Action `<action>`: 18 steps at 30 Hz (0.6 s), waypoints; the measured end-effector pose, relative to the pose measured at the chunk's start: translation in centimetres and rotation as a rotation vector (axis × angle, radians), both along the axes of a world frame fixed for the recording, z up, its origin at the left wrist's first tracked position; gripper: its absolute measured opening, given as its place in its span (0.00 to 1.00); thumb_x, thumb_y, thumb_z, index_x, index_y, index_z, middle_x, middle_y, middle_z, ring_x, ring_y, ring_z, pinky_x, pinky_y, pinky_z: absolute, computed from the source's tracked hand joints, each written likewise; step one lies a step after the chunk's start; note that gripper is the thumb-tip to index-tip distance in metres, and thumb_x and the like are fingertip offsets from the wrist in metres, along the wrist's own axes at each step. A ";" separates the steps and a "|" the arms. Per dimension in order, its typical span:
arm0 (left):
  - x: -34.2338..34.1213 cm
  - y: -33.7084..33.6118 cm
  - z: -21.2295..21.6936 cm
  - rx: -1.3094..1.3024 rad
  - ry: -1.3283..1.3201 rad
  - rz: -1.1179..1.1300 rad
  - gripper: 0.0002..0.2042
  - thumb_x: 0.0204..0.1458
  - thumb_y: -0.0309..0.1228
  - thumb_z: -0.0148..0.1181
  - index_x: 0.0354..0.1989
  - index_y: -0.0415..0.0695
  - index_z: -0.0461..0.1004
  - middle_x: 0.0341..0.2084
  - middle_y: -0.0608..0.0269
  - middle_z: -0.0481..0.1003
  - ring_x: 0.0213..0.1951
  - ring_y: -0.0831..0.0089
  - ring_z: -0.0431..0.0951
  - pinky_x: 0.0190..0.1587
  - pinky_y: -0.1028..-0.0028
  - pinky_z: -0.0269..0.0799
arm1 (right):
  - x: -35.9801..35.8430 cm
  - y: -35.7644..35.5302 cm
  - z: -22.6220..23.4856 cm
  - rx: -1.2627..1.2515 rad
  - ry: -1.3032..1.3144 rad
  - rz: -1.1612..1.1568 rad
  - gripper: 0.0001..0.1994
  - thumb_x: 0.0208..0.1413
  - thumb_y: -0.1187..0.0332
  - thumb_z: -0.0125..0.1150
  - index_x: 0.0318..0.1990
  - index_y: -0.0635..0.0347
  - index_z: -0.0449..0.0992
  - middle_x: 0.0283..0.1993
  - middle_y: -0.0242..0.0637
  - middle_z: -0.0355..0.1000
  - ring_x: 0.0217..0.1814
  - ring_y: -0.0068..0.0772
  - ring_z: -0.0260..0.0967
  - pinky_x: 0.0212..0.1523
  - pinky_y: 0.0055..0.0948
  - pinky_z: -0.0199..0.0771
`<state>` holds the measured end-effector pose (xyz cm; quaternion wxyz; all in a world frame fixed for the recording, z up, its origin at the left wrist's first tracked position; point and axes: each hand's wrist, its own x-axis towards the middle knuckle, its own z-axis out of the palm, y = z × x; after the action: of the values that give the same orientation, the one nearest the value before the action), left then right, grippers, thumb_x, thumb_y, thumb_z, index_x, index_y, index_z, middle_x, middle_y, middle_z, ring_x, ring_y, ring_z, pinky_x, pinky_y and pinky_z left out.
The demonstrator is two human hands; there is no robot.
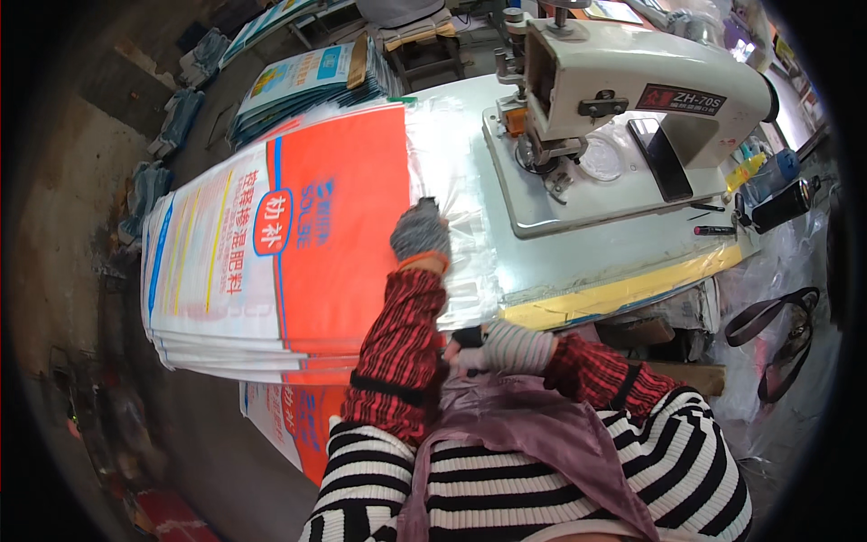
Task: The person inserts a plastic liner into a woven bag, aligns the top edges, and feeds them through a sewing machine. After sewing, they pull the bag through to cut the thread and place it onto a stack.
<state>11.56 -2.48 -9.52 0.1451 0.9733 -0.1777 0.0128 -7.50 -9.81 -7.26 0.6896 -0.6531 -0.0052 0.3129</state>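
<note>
A thick stack of printed orange-and-white woven sacks lies at the left, its white translucent ends reaching onto the table. My left hand, in a grey knit glove with an orange cuff, rests on the stack where the orange print meets these white ends. Its fingertips are smeared, so their grip is unclear. At the stack's near right corner, my right hand wears a striped grey glove with dark fingertips. Its fingers are curled together close to my body; whatever is between them is hidden.
A white sewing machine stands on the table at the right, with a phone on its base. Nearby are a black cylinder and a marker. Another sack stack sits behind. A dark strap hangs right.
</note>
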 end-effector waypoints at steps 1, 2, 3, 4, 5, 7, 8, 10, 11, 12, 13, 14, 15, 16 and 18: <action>-0.1 0.2 -0.8 -0.097 -0.134 -0.054 0.13 0.42 0.38 0.61 0.29 0.41 0.71 0.23 0.54 0.73 0.29 0.57 0.74 0.34 0.63 0.69 | 0.8 -1.5 -1.0 -0.072 -0.150 -0.087 0.11 0.50 0.60 0.55 0.33 0.57 0.73 0.26 0.29 0.70 0.28 0.20 0.65 0.32 0.23 0.66; 0.3 0.4 -1.4 -0.092 -0.140 -0.067 0.13 0.42 0.38 0.61 0.29 0.41 0.71 0.23 0.54 0.73 0.29 0.57 0.74 0.34 0.63 0.69 | 1.6 -2.9 -2.0 -0.145 -0.300 -0.170 0.12 0.51 0.59 0.55 0.36 0.58 0.73 0.26 0.28 0.70 0.29 0.19 0.65 0.34 0.20 0.66; 0.4 0.9 -1.7 -0.305 -0.114 -0.078 0.11 0.44 0.36 0.60 0.28 0.41 0.71 0.23 0.54 0.73 0.29 0.57 0.74 0.34 0.63 0.69 | 3.0 -3.7 -0.6 -0.098 -0.151 -0.351 0.13 0.51 0.60 0.55 0.37 0.59 0.73 0.26 0.29 0.70 0.30 0.19 0.66 0.35 0.21 0.66; 0.3 1.3 -1.7 -0.524 -0.092 -0.082 0.09 0.46 0.34 0.58 0.27 0.40 0.71 0.23 0.54 0.73 0.29 0.58 0.74 0.33 0.64 0.68 | 4.6 -4.4 1.0 -0.056 -0.006 -0.523 0.13 0.51 0.60 0.55 0.38 0.60 0.73 0.27 0.30 0.70 0.30 0.20 0.66 0.36 0.21 0.67; 0.0 1.0 -1.5 -0.597 -0.078 -0.061 0.07 0.47 0.29 0.58 0.25 0.37 0.71 0.20 0.57 0.72 0.24 0.67 0.73 0.30 0.71 0.68 | 5.8 -5.3 0.5 -0.324 -0.206 -0.596 0.14 0.50 0.60 0.55 0.38 0.60 0.73 0.26 0.30 0.70 0.30 0.20 0.66 0.36 0.21 0.66; -0.2 1.7 -1.5 -0.613 -0.078 -0.063 0.08 0.48 0.30 0.57 0.26 0.37 0.71 0.19 0.57 0.72 0.24 0.69 0.72 0.30 0.72 0.68 | 8.6 -5.5 -0.4 -0.579 -0.414 -0.641 0.14 0.49 0.60 0.56 0.38 0.61 0.73 0.26 0.31 0.70 0.29 0.21 0.65 0.36 0.21 0.66; -0.2 1.7 -1.6 -0.644 -0.071 -0.077 0.09 0.49 0.30 0.57 0.26 0.36 0.71 0.19 0.58 0.71 0.24 0.71 0.72 0.30 0.73 0.68 | 10.4 -5.0 -0.4 -0.412 -0.351 -0.779 0.13 0.49 0.61 0.57 0.37 0.61 0.74 0.25 0.31 0.70 0.28 0.21 0.65 0.35 0.22 0.66; 0.0 1.8 -1.7 -0.622 -0.131 -0.060 0.09 0.50 0.30 0.56 0.26 0.36 0.70 0.20 0.58 0.71 0.24 0.71 0.71 0.29 0.73 0.68 | 13.5 -4.6 -1.4 -0.232 -0.286 -0.910 0.13 0.48 0.61 0.57 0.36 0.61 0.74 0.24 0.31 0.70 0.28 0.22 0.64 0.34 0.22 0.66; 0.0 1.5 -1.6 -0.608 -0.186 -0.051 0.09 0.51 0.29 0.55 0.25 0.36 0.70 0.20 0.58 0.71 0.24 0.71 0.71 0.29 0.73 0.68 | 14.7 -4.9 -2.2 -0.283 -0.281 -0.783 0.14 0.47 0.59 0.56 0.36 0.60 0.74 0.26 0.37 0.71 0.30 0.30 0.67 0.35 0.26 0.67; 0.0 1.4 -1.6 -0.607 -0.182 -0.054 0.09 0.51 0.29 0.55 0.25 0.36 0.70 0.20 0.58 0.71 0.24 0.71 0.71 0.29 0.73 0.68 | 15.5 -5.1 -2.5 -0.336 -0.273 -0.651 0.16 0.47 0.57 0.55 0.36 0.59 0.74 0.28 0.42 0.72 0.31 0.38 0.69 0.37 0.30 0.68; 0.0 1.1 -1.5 -0.664 -0.167 0.020 0.08 0.51 0.30 0.53 0.26 0.37 0.71 0.22 0.55 0.72 0.26 0.65 0.72 0.31 0.70 0.67 | 15.8 -5.6 -2.7 -0.423 -0.254 -0.603 0.16 0.46 0.57 0.53 0.34 0.61 0.74 0.30 0.45 0.72 0.34 0.43 0.69 0.39 0.33 0.68; 0.1 0.6 -1.5 -0.721 -0.150 0.092 0.08 0.51 0.30 0.51 0.27 0.38 0.71 0.25 0.51 0.72 0.28 0.60 0.73 0.33 0.66 0.67 | 15.8 -6.0 -3.1 -0.428 -0.251 -0.613 0.16 0.46 0.57 0.53 0.34 0.61 0.74 0.30 0.45 0.72 0.34 0.43 0.69 0.39 0.33 0.68; 0.6 0.3 -1.6 -0.727 -0.144 0.082 0.08 0.51 0.30 0.51 0.27 0.38 0.71 0.25 0.51 0.72 0.28 0.60 0.73 0.33 0.66 0.67 | 15.6 -6.3 -3.7 -0.537 -0.316 -0.608 0.15 0.46 0.58 0.52 0.32 0.61 0.74 0.30 0.45 0.72 0.34 0.43 0.70 0.39 0.34 0.68; 1.5 0.7 -1.7 -0.799 -0.136 0.183 0.08 0.50 0.31 0.53 0.27 0.38 0.71 0.24 0.52 0.72 0.28 0.60 0.73 0.33 0.66 0.68 | 15.4 -6.3 -3.6 -0.641 -0.388 -0.595 0.15 0.46 0.58 0.52 0.30 0.61 0.74 0.30 0.45 0.73 0.34 0.44 0.70 0.40 0.36 0.68; 3.3 2.7 -3.6 -0.877 -0.143 0.288 0.08 0.49 0.32 0.54 0.28 0.39 0.72 0.24 0.52 0.73 0.28 0.60 0.73 0.33 0.66 0.68 | 14.6 -5.7 -2.8 -0.689 -0.375 -0.607 0.12 0.47 0.62 0.51 0.28 0.60 0.77 0.31 0.45 0.73 0.36 0.44 0.71 0.40 0.37 0.70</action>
<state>14.83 0.18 -13.09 0.5270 0.8314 -0.0279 0.1738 7.07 -15.53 -10.07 0.4809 -0.8601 0.1652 -0.0414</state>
